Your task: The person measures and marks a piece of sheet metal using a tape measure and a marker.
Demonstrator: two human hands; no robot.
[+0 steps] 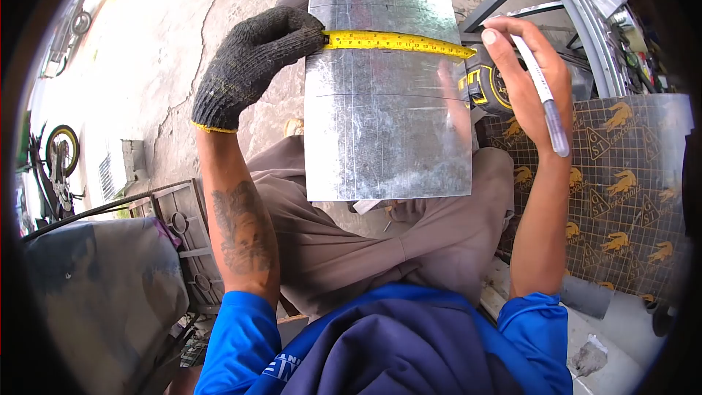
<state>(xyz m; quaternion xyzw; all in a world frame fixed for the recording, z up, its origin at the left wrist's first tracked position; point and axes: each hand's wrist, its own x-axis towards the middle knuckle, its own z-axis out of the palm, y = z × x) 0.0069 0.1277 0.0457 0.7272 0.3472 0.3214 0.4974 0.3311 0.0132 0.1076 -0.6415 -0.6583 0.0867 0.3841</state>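
A shiny sheet of metal (387, 143) rests across my lap, with thin lines marked across its surface. The yellow blade of a tape measure (395, 42) stretches across its width. At the sheet's left edge, my left hand (252, 62), in a dark knitted glove, pinches the blade's end. My bare right hand (525, 99) is beside the right edge, closed around the black and yellow tape case (488, 88), which it partly hides. A white pen (540, 86) is also held in that hand, slanting across the back of it.
Grey metal framing (578, 18) stands at the upper right. Below it leans a brown board with crocodile prints (607, 197). To the left are a cloth-draped object (102, 285) and a metal grille (194, 230). A bicycle wheel (63, 152) shows farther left.
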